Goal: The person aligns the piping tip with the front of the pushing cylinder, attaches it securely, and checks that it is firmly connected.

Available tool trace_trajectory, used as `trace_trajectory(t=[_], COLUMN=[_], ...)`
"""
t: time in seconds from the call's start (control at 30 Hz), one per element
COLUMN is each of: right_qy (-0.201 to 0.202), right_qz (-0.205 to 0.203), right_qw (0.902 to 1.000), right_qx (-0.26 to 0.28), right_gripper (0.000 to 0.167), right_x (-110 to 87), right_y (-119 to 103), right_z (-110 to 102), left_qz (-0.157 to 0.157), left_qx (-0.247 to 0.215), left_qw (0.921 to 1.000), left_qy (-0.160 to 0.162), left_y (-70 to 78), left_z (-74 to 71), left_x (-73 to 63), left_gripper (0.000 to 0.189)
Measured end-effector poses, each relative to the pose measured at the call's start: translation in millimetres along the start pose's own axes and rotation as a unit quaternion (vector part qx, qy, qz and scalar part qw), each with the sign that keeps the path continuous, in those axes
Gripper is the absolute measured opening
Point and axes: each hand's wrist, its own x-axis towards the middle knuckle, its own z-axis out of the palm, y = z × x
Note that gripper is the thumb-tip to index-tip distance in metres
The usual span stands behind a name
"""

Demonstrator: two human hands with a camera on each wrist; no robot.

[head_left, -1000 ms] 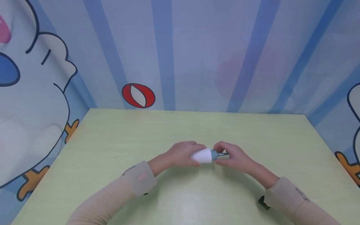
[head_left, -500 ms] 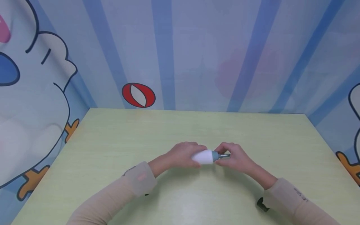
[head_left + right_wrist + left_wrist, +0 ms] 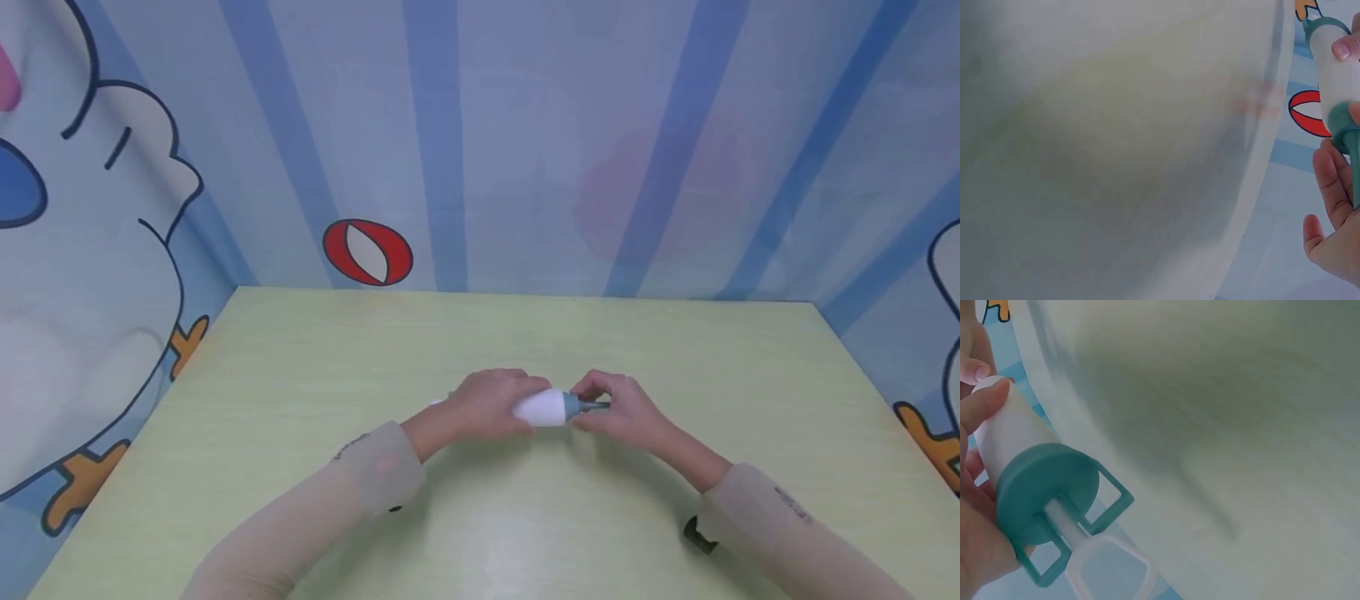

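Note:
A large syringe (image 3: 542,408) is held level above the table, with a white barrel, teal end parts and a thin teal nozzle (image 3: 596,406) pointing right. My left hand (image 3: 495,404) grips the barrel from behind and above. In the left wrist view, the teal end cap (image 3: 1047,494) has two finger loops, and a white plunger ring (image 3: 1110,540) sticks out beyond it. My right hand (image 3: 622,407) pinches the teal collar (image 3: 572,406) at the nozzle end with thumb and fingers. In the right wrist view the nozzle runs along the right palm (image 3: 1344,250).
The pale green tabletop (image 3: 360,350) stretches under both hands. Behind it stands a blue striped wall (image 3: 510,150) with a printed red ball, and cartoon figures are printed at both sides. A dark wrist camera (image 3: 700,536) hangs below the right sleeve.
Both hands and the syringe have shifted slightly away from the person. The plunger end now peeks out behind the left wrist. The grip of both hands looks the same.

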Motion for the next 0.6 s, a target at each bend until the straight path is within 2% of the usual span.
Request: trace_trajectory(t=[0.13, 0.27, 0.6], right_qy=[-0.004, -0.013, -0.032], right_qz=[0.021, 0.023, 0.041], right_qw=[0.9997, 0.9991, 0.9977], right_qx=[-0.012, -0.032, -0.043], right_gripper=[0.020, 0.021, 0.025], right_x=[11.6, 20.8, 36.5], right_y=[6, 12, 22], right_z=[-1, -2, -6], left_qz=[-0.006, -0.007, -0.034], left_qx=[0.013, 0.013, -0.002], left_qw=[0.9999, 0.9999, 0.9991], left_qy=[0.003, 0.000, -0.025], left_y=[-8.5, -16.0, -22.1], left_z=[0.3, 3.5, 5.8], left_x=[14.5, 26.8, 49.9], left_gripper=[0.052, 0.052, 0.054])
